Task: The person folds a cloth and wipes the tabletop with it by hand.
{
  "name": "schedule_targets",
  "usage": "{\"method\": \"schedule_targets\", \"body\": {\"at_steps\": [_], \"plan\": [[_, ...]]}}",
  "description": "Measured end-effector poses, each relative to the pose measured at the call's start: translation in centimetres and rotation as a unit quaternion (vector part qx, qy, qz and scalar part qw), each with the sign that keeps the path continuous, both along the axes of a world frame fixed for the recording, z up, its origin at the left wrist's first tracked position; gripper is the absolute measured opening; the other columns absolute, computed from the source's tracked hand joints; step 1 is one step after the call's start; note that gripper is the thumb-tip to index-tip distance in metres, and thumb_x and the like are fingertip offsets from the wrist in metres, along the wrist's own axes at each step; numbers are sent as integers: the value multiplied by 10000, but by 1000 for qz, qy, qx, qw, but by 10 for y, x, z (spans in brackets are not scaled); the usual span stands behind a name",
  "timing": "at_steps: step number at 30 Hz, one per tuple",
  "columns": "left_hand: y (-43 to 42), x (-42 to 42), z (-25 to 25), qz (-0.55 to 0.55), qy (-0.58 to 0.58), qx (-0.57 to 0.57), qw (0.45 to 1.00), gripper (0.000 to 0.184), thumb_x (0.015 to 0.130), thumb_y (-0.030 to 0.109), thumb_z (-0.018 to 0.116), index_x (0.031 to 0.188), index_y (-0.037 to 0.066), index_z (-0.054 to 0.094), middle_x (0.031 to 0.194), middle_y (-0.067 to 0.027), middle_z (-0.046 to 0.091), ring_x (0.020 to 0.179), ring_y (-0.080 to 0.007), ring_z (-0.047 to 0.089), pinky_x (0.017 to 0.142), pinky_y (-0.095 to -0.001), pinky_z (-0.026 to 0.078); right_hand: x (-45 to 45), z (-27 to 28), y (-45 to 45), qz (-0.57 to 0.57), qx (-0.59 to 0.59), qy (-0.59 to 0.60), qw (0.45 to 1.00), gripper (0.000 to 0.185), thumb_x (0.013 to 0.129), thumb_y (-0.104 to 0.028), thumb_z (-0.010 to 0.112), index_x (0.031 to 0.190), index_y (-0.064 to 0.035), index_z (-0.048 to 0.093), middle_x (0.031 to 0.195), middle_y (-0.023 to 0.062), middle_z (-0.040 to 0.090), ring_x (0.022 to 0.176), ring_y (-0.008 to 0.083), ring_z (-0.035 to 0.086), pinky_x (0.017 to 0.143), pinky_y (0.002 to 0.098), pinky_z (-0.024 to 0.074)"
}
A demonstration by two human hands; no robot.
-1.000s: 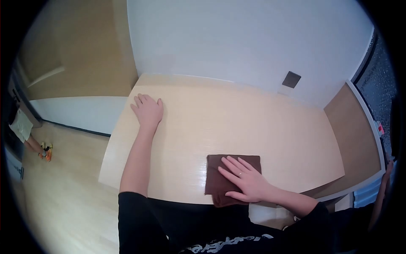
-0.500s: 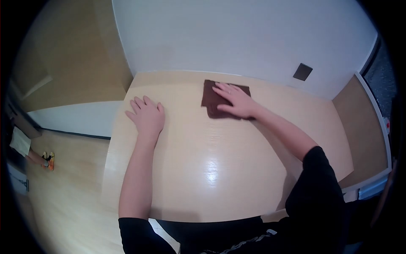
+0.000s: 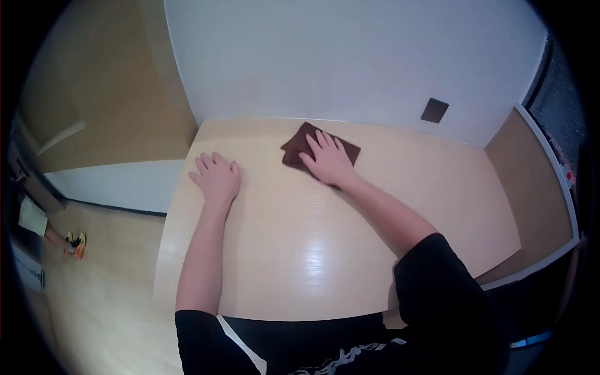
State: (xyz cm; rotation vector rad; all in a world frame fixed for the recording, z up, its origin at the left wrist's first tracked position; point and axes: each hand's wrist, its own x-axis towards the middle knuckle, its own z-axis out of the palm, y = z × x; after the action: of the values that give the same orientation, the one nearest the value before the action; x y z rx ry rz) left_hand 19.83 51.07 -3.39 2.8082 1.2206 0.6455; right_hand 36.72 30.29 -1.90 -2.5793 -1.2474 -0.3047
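Observation:
A folded dark brown cloth point(image 3: 297, 139) lies near the back edge of the light wood table point(image 3: 281, 250). On top of it rests my right hand point(image 3: 331, 164), palm down with the fingers spread, pressing the cloth to the surface without gripping it. One corner of the cloth points toward the wall, and part of it is hidden under my palm. My left hand point(image 3: 217, 181) lies flat on the table toward the left edge, fingers apart, holding nothing.
Behind the table stands a white wall point(image 3: 350, 56) with a dark socket plate point(image 3: 435, 110). A wooden side panel point(image 3: 531, 187) borders the right side. A wooden partition point(image 3: 112, 75) is at the left. On the floor at far left, a person's legs and bright shoes point(image 3: 77, 245) show.
My right hand has slid the cloth to the left, and the cloth has turned so a corner points at the wall. My left hand stays in place on the table. The view has shifted slightly.

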Motion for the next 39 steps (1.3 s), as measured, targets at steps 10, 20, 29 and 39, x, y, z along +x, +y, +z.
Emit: {"method": "schedule_targets", "body": {"at_steps": [10,20,29,39], "plan": [[6,1,-2,0,25,-23,999,591,923,408,474,1336,-13,438,1437,-255,354,1365,-400,267,1033,-654,217,-163,29,-145,203,-88,-6,975,669,927,-416,490,1445,-26,328,1483,256,298,1401,390,249,1142,506,193],[11,1,-16,-7,-24,35,999,545,908,380,502,1269,-27,472,1404,-272,381,1339,-404,295,1014,-660,232,-185,54,-219,188,-124,107,969,635,900,-457,557,1423,-128,411,1486,177,320,1396,346,275,1125,514,224],[3,-2,-3,-7,4,12,1000,559,921,367,491,1310,-32,443,1408,-284,367,1359,-429,267,1038,-653,226,-72,35,-164,197,-72,55,976,612,879,-390,583,1406,-123,424,1480,163,352,1399,333,276,1147,480,190],[-2,-2,-2,1,4,5,1000,539,923,347,479,1304,-32,442,1397,-279,367,1348,-427,275,1034,-652,223,74,19,-46,181,49,26,982,293,946,-320,475,1091,-102,608,1160,122,575,1147,321,499,1001,431,378]]}}
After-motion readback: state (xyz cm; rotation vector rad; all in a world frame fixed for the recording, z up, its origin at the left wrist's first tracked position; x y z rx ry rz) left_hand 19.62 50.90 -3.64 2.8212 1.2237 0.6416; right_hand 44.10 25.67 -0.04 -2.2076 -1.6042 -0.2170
